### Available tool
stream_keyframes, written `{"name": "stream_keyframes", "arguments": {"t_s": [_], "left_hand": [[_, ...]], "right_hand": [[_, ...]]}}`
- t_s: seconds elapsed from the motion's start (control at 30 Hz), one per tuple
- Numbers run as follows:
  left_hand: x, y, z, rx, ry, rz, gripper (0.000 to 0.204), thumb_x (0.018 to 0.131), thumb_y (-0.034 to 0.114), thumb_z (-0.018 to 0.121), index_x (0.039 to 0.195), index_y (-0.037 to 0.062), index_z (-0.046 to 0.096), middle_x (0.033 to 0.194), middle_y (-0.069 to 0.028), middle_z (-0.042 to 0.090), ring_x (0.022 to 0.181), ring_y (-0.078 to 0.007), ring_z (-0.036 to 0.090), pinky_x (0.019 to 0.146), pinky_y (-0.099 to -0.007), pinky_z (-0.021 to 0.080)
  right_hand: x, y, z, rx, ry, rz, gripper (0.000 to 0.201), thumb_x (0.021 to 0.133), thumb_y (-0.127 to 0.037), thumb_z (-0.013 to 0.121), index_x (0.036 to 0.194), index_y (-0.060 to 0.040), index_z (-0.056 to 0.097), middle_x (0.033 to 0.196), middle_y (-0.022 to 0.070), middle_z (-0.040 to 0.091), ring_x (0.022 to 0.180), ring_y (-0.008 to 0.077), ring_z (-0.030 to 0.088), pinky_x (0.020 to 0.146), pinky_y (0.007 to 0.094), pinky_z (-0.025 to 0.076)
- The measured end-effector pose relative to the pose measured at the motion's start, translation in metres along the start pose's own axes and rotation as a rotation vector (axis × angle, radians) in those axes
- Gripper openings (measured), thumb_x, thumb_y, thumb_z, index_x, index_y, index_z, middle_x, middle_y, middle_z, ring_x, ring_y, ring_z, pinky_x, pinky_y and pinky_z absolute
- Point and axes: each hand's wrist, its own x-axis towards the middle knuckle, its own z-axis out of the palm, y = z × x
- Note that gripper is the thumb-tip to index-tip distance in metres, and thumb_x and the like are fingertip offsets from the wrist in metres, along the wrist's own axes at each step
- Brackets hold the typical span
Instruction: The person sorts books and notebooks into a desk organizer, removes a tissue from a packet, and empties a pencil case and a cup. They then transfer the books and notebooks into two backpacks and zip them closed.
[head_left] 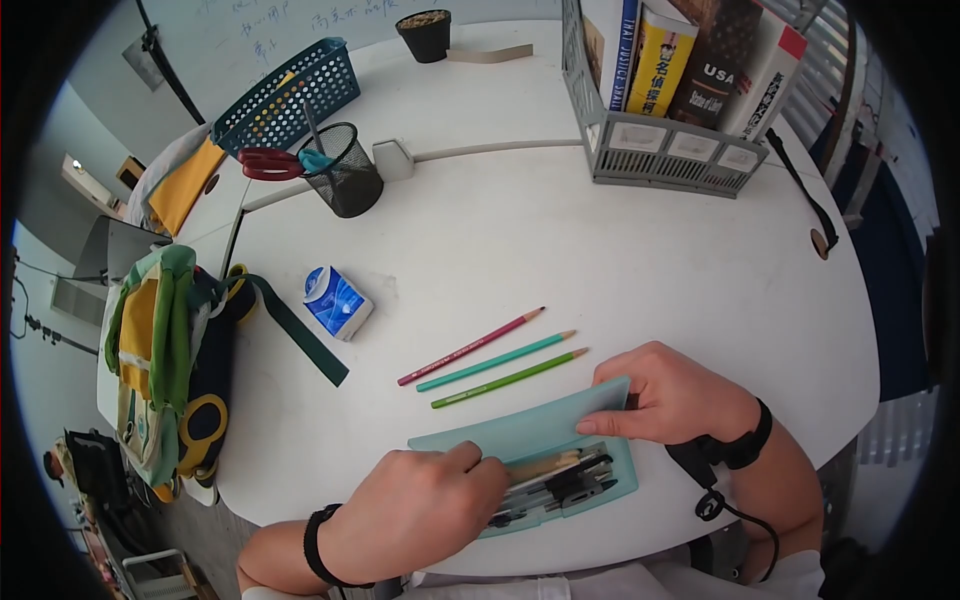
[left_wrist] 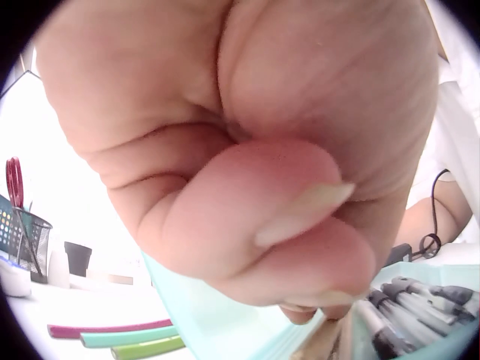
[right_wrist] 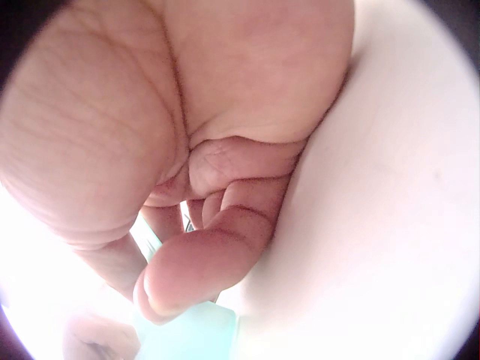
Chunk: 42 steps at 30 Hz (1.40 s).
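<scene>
A translucent mint-green pencil case [head_left: 628,478] lies at the table's near side with its lid [head_left: 535,415] raised. My right hand [head_left: 665,395] grips the lid's right end, thumb on the near face and fingers behind. My left hand [head_left: 425,505] reaches into the case with curled fingers, its fingertips pinching at tan wooden pencils [left_wrist: 319,341]. Black-and-clear pens [head_left: 575,480] fill the near part of the case. Beyond the lid lie three coloured pencils side by side: crimson [head_left: 470,347], turquoise [head_left: 497,361] and green [head_left: 510,379].
A blue-and-white box [head_left: 338,303] stands left of the pencils. At the left edge sits a green-and-yellow backpack [head_left: 160,360], its dark strap [head_left: 300,335] across the table. Farther back are a mesh pen cup [head_left: 345,185], a blue basket [head_left: 290,100] and a grey book crate [head_left: 670,160].
</scene>
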Motion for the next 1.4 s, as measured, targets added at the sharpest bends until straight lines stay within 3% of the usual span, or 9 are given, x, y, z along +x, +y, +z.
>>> {"name": "stream_keyframes", "arguments": {"t_s": [0.13,0.2,0.43,0.77,0.93,1.03,1.13,1.27,1.4], "left_hand": [[0.001,0.003,-0.004,-0.048,-0.050,-0.008,0.011,0.087,0.006,0.070,0.092,-0.0001,0.062,0.074,-0.0099,0.058,0.059,-0.0276,0.066,0.051,-0.0389,0.055],[0.002,0.004,-0.007,-0.075,-0.058,0.030,0.011,0.087,0.005,0.069,0.095,-0.0013,0.064,0.075,-0.0101,0.059,0.061,-0.0272,0.067,0.053,-0.0384,0.056],[-0.002,-0.001,-0.006,-0.092,-0.150,0.082,0.026,0.088,0.002,0.065,0.113,-0.0047,0.070,0.080,-0.0111,0.063,0.065,-0.0267,0.069,0.057,-0.0370,0.057],[-0.001,-0.002,-0.007,-0.124,-0.169,0.105,0.026,0.090,0.004,0.064,0.115,-0.0026,0.069,0.081,-0.0106,0.063,0.066,-0.0264,0.070,0.056,-0.0365,0.056],[-0.008,-0.001,-0.047,-0.343,0.174,0.228,0.015,0.081,0.010,0.087,0.096,0.0093,0.082,0.067,-0.0017,0.064,0.051,-0.0171,0.062,0.045,-0.0315,0.047],[-0.011,-0.022,-0.050,-0.284,0.457,-0.128,0.019,0.081,0.009,0.088,0.100,0.0086,0.085,0.069,-0.0038,0.067,0.053,-0.0143,0.064,0.049,-0.0280,0.047],[0.004,-0.048,-0.038,-0.204,0.318,-0.365,0.023,0.084,0.003,0.082,0.107,0.0063,0.083,0.088,-0.0111,0.072,0.067,-0.0212,0.069,0.060,-0.0321,0.054],[0.010,-0.061,-0.027,-0.069,0.238,-0.349,0.027,0.086,0.003,0.078,0.112,0.0082,0.083,0.092,-0.0121,0.073,0.077,-0.0324,0.071,0.071,-0.0384,0.058],[0.017,-0.081,-0.010,-0.049,0.301,-0.259,0.030,0.084,0.000,0.076,0.113,0.0069,0.082,0.091,-0.0126,0.073,0.077,-0.0321,0.071,0.072,-0.0375,0.059]], "right_hand": [[0.000,-0.001,0.002,0.063,0.023,-0.030,0.028,0.098,-0.021,0.083,0.098,0.0049,0.073,0.074,0.0079,0.071,0.065,0.0072,0.059,0.057,0.0265,0.049],[0.001,0.004,0.005,0.061,0.052,-0.034,0.039,0.099,-0.033,0.080,0.088,0.0034,0.071,0.065,0.0109,0.064,0.057,0.0168,0.055,0.055,0.0329,0.046],[0.000,0.006,0.005,0.051,0.045,-0.014,0.043,0.098,-0.035,0.081,0.081,0.0026,0.068,0.062,0.0089,0.060,0.055,0.0152,0.052,0.053,0.0315,0.043],[0.000,0.008,0.005,0.037,0.067,-0.052,0.038,0.097,-0.032,0.082,0.083,0.0019,0.069,0.062,0.0083,0.061,0.055,0.0162,0.052,0.054,0.0323,0.044],[-0.001,0.009,-0.003,0.015,-0.030,-0.110,0.026,0.091,-0.025,0.086,0.098,-0.0009,0.078,0.074,0.0080,0.068,0.062,0.0172,0.060,0.059,0.0308,0.048],[-0.002,-0.004,-0.007,0.011,-0.129,-0.127,0.035,0.085,-0.012,0.089,0.120,-0.0082,0.083,0.087,0.0054,0.071,0.074,0.0158,0.065,0.068,0.0280,0.051],[-0.002,-0.002,-0.007,-0.020,-0.154,-0.150,0.035,0.087,-0.011,0.088,0.122,-0.0084,0.082,0.089,0.0049,0.071,0.075,0.0138,0.064,0.068,0.0271,0.050],[-0.002,0.001,-0.005,0.071,-0.128,-0.132,0.024,0.093,-0.017,0.086,0.114,-0.0046,0.082,0.086,0.0049,0.072,0.073,0.0124,0.062,0.066,0.0277,0.049],[-0.002,0.003,-0.005,0.036,-0.096,0.016,0.020,0.097,-0.020,0.083,0.103,-0.0008,0.079,0.080,0.0056,0.070,0.069,0.0125,0.059,0.064,0.0275,0.048]]}}
